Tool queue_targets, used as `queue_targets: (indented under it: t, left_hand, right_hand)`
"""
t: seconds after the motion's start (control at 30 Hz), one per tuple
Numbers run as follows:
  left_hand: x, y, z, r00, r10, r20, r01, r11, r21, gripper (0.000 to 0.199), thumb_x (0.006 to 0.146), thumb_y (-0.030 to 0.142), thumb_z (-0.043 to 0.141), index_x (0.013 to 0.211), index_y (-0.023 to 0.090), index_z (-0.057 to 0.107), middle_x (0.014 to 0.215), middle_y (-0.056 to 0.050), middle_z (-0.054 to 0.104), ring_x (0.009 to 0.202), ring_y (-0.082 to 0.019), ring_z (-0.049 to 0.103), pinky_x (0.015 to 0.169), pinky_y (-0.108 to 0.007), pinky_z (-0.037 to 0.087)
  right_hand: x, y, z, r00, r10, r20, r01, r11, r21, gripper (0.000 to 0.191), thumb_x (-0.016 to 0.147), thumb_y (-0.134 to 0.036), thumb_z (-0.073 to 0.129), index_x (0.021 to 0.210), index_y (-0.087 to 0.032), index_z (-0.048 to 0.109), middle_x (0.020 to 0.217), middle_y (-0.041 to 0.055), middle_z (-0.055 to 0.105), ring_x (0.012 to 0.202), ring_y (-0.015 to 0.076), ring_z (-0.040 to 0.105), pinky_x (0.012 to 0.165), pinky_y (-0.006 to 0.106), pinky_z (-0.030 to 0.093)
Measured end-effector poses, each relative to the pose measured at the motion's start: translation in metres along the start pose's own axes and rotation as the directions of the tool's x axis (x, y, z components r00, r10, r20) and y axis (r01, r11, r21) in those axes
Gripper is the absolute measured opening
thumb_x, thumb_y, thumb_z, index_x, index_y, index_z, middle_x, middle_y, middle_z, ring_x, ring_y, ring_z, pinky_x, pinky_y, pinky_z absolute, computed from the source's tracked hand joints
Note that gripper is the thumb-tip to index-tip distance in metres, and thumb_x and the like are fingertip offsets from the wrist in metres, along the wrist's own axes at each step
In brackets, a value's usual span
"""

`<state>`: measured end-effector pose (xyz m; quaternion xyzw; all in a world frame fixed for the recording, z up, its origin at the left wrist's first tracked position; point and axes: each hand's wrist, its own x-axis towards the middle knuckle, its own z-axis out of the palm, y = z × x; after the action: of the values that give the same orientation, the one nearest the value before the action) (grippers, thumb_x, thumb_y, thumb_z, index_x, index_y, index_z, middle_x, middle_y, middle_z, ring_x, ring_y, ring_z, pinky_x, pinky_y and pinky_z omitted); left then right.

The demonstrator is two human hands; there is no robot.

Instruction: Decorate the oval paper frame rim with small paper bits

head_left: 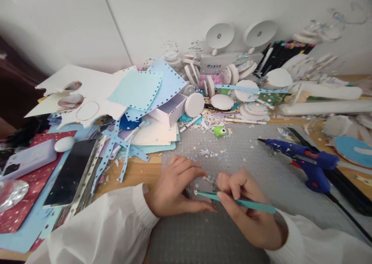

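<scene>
My right hand (247,206) grips teal tweezers (255,205), which slant across the grey cutting mat (180,240). At their tip sits a tiny white star-shaped piece (195,192). Opposite it, my left hand (177,186) rests low over the mat, thumb and fingers apart in a curve around the tweezers' tip. Between the hands lies a see-through or greyish patch with small pale bits (207,178); its kind is hard to make out. Small star-shaped paper scraps (210,152) are strewn just beyond my fingers.
A blue glue gun (302,153) lies at the right, its cord running forward. A small green figure (219,131) stands on the mat. White discs (222,101), a pale open box (168,111) and punched paper sheets (136,89) crowd the back. At left is a black phone (71,173).
</scene>
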<state>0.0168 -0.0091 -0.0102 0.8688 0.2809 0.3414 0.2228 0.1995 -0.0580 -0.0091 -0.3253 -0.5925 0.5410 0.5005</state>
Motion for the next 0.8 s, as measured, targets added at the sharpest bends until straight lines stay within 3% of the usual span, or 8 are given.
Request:
queue_targets:
  t: [0.57,0.7,0.8]
  left_hand:
    - [0.000,0.001,0.001,1.000,0.009,-0.002,-0.009,1.000,0.012,0.056,0.062,0.053,0.075,0.099,0.016,0.056,0.089,-0.007,0.066,0.080,-0.020,0.057,0.073,-0.032,0.039]
    - [0.001,0.002,0.000,1.000,0.004,-0.002,-0.004,1.000,0.001,0.057,0.061,0.052,0.076,0.100,0.016,0.056,0.090,-0.007,0.065,0.081,-0.020,0.058,0.074,-0.033,0.040]
    - [0.001,0.002,0.000,1.000,-0.014,0.016,0.014,1.000,-0.012,0.057,0.061,0.051,0.077,0.100,0.016,0.056,0.092,-0.007,0.065,0.083,-0.020,0.058,0.075,-0.033,0.039]
  right_hand:
    - [-0.002,0.001,0.000,0.998,0.052,-0.025,-0.050,0.995,0.086,0.019,0.092,-0.017,0.041,0.077,-0.024,0.032,0.068,-0.0046,0.032,0.060,0.0109,0.031,0.054,0.026,0.026]
    - [0.006,0.001,-0.006,0.988,0.116,-0.102,-0.082,0.953,0.292,0.021,0.087,-0.016,0.047,0.073,-0.023,0.032,0.062,-0.0052,0.031,0.059,0.0116,0.029,0.056,0.028,0.025]
    - [0.017,-0.001,-0.014,0.959,0.211,-0.190,-0.083,0.847,0.524,0.020,0.078,-0.014,0.048,0.069,-0.022,0.031,0.055,-0.0058,0.025,0.052,0.0111,0.024,0.054,0.028,0.023]
